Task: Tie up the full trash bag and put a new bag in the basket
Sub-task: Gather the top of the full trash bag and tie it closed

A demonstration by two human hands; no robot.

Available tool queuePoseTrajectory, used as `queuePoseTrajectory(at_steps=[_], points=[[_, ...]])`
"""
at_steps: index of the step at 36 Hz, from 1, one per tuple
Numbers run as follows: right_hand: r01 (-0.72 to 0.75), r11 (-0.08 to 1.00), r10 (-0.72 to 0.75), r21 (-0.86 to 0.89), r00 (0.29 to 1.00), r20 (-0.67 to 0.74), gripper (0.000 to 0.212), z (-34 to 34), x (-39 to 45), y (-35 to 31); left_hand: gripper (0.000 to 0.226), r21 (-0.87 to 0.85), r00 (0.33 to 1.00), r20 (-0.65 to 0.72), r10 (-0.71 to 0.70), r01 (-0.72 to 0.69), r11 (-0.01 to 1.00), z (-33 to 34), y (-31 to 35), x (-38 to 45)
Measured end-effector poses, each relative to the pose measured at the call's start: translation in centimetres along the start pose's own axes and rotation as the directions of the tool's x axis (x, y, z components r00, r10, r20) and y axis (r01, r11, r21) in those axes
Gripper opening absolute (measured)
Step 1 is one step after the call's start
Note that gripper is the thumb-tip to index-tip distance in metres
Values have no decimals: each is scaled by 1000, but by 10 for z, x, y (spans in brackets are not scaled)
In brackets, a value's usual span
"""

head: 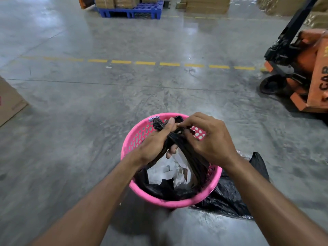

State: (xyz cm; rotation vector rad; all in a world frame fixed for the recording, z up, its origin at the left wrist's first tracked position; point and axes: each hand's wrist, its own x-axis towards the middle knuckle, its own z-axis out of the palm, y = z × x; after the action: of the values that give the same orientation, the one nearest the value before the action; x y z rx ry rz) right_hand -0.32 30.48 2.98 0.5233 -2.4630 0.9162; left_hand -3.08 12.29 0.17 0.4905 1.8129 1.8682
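Observation:
A pink perforated basket (pixel 134 189) stands on the concrete floor just in front of me. Inside it sits a black trash bag (pixel 159 189) with white paper scraps (pixel 166 172) showing in its mouth. The bag's top edges are gathered into two twisted strands above the rim. My left hand (pixel 152 144) grips one strand, whose end sticks up past my thumb. My right hand (pixel 211 139) pinches the other strand beside it. The two hands touch over the basket. A second black bag (pixel 230 197) lies flat on the floor at the basket's right.
An orange pallet jack (pixel 301 68) with a black handle stands at the right. A cardboard box (pixel 8 102) sits at the left edge. A blue pallet (pixel 131 10) and stacked cartons (pixel 207 5) line the far side, beyond a dashed yellow floor line (pixel 145 63).

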Motion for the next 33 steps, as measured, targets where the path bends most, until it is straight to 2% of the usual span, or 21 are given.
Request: queuePoseTrajectory(at_steps=[2, 4, 7, 11, 13, 15, 18, 20, 24, 26, 28, 30, 33], points=[[-56, 995, 62, 82, 996, -63, 10, 0, 2, 2, 65, -17, 999, 38, 16, -15, 1000, -2, 1, 2], [-162, 969, 184, 188, 977, -109, 9, -4, 4, 6, 55, -88, 999, 48, 23, -19, 996, -7, 2, 5], [-236, 938, 268, 256, 959, -96, 11, -12, 6, 9, 46, -198, 998, -13, -53, 50, 979, -16, 2, 6], [-217, 893, 188, 395, 976, 111, 16, -13, -6, -4, 50, -318, 985, -33, -170, 151, 936, -19, 2, 8], [-159, 934, 98, 319, 975, 200, 14, -2, -17, -10, 50, -374, 981, -29, -194, 169, 912, -16, 3, 10], [-56, 984, 18, 167, 974, 224, 11, 11, -26, -8, 50, -360, 978, -68, -200, 163, 919, -13, 3, 12], [38, 999, -28, -36, 967, 255, 7, 22, -32, 2, 51, -181, 978, -159, -136, 107, 978, -14, 5, 15], [44, 994, -14, -100, 958, 286, 9, 26, -32, 8, 52, -27, 980, -188, -63, 59, 998, -15, 5, 16], [-33, 998, 48, -48, 930, 363, 13, 19, -25, 13, 54, 103, 990, -142, -23, 38, 994, -11, 8, 11], [-106, 994, 89, 34, 938, 336, 8, 10, -20, 11, 53, 231, 988, -155, 12, 25, 973, -9, 10, 9], [-170, 979, 146, 110, 969, 199, 6, 3, -11, 11, 48, 462, 978, -162, 128, -39, 886, -10, 8, 8], [-219, 965, 205, 144, 973, 106, 7, 0, -2, 13, 34, 697, 951, -76, 301, -165, 698, -12, 4, 5], [-258, 940, 230, 225, 963, 144, 33, 4, 6, 10, 22, 833, 883, 59, 466, -301, 464, -13, -8, 0]])
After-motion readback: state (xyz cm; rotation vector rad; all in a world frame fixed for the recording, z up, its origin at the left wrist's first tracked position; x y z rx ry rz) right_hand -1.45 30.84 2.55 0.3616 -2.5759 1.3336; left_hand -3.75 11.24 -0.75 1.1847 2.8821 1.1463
